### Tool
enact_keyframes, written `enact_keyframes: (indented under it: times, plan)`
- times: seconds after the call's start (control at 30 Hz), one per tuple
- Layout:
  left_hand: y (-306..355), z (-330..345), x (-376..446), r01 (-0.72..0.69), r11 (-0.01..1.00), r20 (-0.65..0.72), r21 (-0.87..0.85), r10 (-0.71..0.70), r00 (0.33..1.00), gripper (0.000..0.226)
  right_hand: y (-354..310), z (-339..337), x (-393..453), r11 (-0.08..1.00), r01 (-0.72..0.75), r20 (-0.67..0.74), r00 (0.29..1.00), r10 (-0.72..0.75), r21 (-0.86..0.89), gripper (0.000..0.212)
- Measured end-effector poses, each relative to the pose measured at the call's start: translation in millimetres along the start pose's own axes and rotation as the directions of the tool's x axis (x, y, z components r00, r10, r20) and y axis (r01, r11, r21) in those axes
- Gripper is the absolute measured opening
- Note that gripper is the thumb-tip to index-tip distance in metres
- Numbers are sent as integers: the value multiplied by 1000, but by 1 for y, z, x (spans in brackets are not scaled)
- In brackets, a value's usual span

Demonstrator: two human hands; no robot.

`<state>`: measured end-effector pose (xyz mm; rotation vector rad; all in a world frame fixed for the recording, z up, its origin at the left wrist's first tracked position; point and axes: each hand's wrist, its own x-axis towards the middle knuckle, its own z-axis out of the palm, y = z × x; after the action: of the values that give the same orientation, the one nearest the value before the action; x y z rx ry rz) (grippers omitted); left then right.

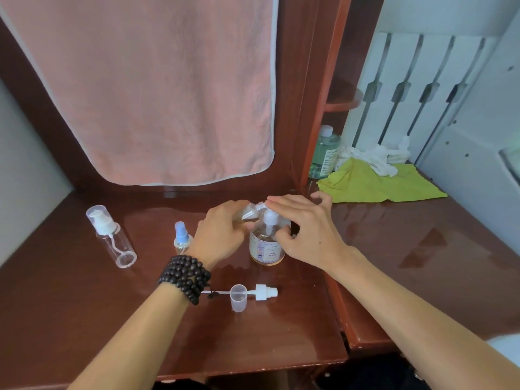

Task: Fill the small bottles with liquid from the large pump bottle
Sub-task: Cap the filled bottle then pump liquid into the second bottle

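Here the large pump bottle (267, 243) stands upright near the middle of the dark red-brown table (84, 319), well back from the front edge. The person's right hand (305, 229) lies over its white pump head, the fingers straight and spread across the top and the thumb against the bottle's shoulder. The left hand (222, 232) grips a small clear bottle (247, 212), tilted, with its mouth at the pump's nozzle; the fingers are curled round it. How much liquid it holds cannot be told. A string of dark beads (184, 278) wraps the left wrist.

Just left of the left hand stands a small spray bottle (181, 239) with a blue top, partly hidden by the wrist. Further left, well apart from the hands, a clear pump bottle (112, 237) with a white pump and clear cap stands near the table's left edge. In front of the hands, between the forearms, a loose white pump top (266, 292) lies on its side with its thin tube pointing left, and a clear cap (238, 298) stands just beside it.

The table's right edge runs close to the right forearm; beyond it lies a lower wooden surface (422, 249), bare near the arm. At its back lie a yellow-green cloth (380, 184), a crumpled white cloth (377, 157) and a green bottle (325, 153). A pink towel (154, 94) hangs behind the table.
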<state>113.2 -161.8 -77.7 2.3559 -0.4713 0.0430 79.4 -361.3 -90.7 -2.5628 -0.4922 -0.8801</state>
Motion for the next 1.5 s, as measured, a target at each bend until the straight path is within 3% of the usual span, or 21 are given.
enact_keyframes:
  times: [0.33, 0.93, 1.03, 1.1, 1.17, 1.2, 1.27, 1.3, 1.37, 1.5]
  plan:
    - [8, -9, -2, -46, 983, -53, -178, 37, 998, 34, -3, -7, 1, 999, 46, 36, 998, -46, -2, 60]
    - [-7, -21, -27, 61, 862, -31, -503, -88, 996, 28, -6, -12, 0, 997, 62, 100, 993, -57, -54, 64]
    - [-7, -34, -37, 27, 831, -62, -556, -74, 995, 30, -14, -19, -3, 995, 82, 50, 996, -79, -62, 72]
    - [-7, -43, -43, -3, 818, -85, -575, -57, 995, 30, -25, -24, -8, 993, 119, -4, 993, -119, 1, 64]
    - [-9, -53, -50, -18, 810, -95, -586, -47, 994, 30, -36, -26, -15, 988, 138, 131, 981, -147, 73, 45]
    - [-10, -58, -53, -24, 809, -101, -587, -44, 994, 29, -40, -26, -17, 991, 108, 295, 947, -127, 79, 38]
    - [-12, -66, -60, -35, 808, -120, -589, -44, 992, 28, -47, -22, -23, 999, 51, 637, 770, -39, 0, 34]
    - [-14, -68, -63, -43, 810, -133, -584, -43, 990, 28, -49, -18, -26, 997, 50, 737, 676, 3, -50, 37]
    - [-16, -73, -70, -51, 817, -146, -575, -42, 988, 28, -52, -8, -29, 993, 46, 818, 572, 61, -106, 42]
    - [-20, -77, -80, -49, 825, -126, -564, -27, 992, 29, -51, 8, -31, 992, 23, 802, 592, 85, -122, 19]
